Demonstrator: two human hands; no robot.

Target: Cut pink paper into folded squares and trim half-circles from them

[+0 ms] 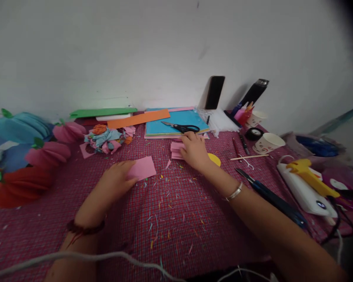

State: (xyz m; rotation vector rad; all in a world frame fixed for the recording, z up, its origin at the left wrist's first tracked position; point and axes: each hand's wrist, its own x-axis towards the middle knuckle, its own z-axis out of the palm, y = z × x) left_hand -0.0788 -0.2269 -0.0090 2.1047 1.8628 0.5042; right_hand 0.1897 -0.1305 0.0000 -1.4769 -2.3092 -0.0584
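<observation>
My left hand (117, 178) rests on the checked red cloth with its fingers closed on the edge of a pink paper rectangle (142, 167). Farther back, my right hand (194, 150) lies on a small stack of pink paper pieces (176, 149), fingers curled over its right end. A yellow paper disc (215, 159) peeks out just right of that hand. Black-handled scissors (181, 127) lie on a blue paper pad (176, 122) behind the stack.
A heap of crumpled paper scraps (106, 140) and paper flowers (47, 154) sit at the left. Orange (138, 118) and green (102, 112) sheets lie by the wall. At the right are paper cups (266, 143), a yellow glue gun (310, 178), a phone (214, 92) and pens.
</observation>
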